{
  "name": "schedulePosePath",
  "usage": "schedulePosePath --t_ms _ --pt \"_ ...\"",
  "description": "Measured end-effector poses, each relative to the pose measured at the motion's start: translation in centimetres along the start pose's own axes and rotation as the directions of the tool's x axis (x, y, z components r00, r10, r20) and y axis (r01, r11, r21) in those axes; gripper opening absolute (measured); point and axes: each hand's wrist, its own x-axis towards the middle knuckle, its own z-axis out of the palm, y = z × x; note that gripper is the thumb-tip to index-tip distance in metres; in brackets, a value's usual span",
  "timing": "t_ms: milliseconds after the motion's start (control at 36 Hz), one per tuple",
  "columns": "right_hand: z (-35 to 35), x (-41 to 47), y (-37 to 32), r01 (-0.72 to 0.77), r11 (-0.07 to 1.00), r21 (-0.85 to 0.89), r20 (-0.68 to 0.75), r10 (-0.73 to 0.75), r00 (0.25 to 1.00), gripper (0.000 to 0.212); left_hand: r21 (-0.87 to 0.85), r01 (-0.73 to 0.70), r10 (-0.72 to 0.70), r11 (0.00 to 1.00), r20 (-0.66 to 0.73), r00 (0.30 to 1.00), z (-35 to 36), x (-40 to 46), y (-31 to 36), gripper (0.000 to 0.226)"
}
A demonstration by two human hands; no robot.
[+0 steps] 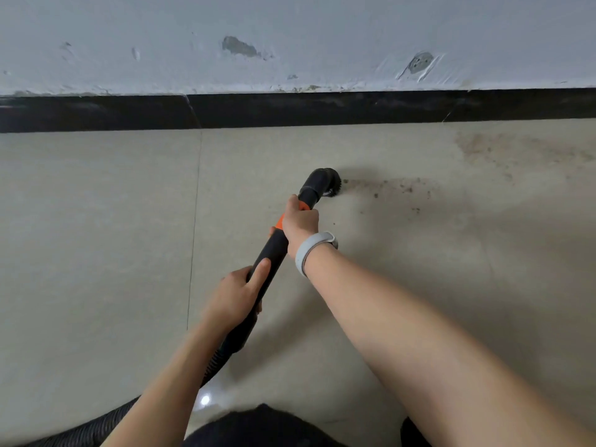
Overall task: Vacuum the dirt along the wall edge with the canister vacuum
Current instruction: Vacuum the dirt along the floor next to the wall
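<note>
head view cuts off my hose (pixel 96 424); both hands, left hand (pixel 235 295) and right hand (pixel 300 221), grip the wand (pixel 274 246) over dusty tile floor (pixel 96 221) by the wall (pixel 290 43).

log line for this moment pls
left hand grips wand | right hand grips wand near orange collar | brush at dirt | more dirt by wall, right

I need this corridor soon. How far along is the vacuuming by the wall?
Done: the beige tile floor left of the round black brush nozzle looks clean. In hand: both hands, left hand and right hand, grip the black vacuum wand, nozzle at the dark crumbs. Left: those crumbs and the dusty patch near the black skirting.
</note>
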Motion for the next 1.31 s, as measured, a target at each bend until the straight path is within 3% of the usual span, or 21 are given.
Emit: schedulePosePath --t_ms 111,333,750,1139,1306 --pt "-2.1 0.8 -0.8 -0.002 1.0 0.031 -0.023 0.003 1.0 0.037 0.0 -0.039 0.039 0.999 0.024 0.999 1.4 0.8 1.4 0.06" --pt "-6.1 2.5 -2.2 -0.003 0.999 0.041 -0.055 0.006 0.998 0.048 0.013 -0.07 0.068 0.997 0.081 0.994 4.0 2.4 4.3 0.058" --pt "-15.1 5.8 -5.1 -0.025 0.988 0.152 -0.172 0.051 0.984 0.052 0.17 -0.186 0.142 0.968 0.239 0.961 8.7 5.3 11.7 0.057" --pt "-19.0 6.5 -7.4 -0.112 0.976 0.184 -0.148 0.141 0.979 0.048 0.308 -0.12 0.048 0.944 0.233 0.971 9.6 4.6 17.2 0.051" --pt "-21.6 4.9 -6.4 -0.166 0.946 0.279 -0.114 0.204 0.972 0.04 0.376 -0.113 0.002 0.92 0.284 0.959 10.9 1.9 18.2 0.052"
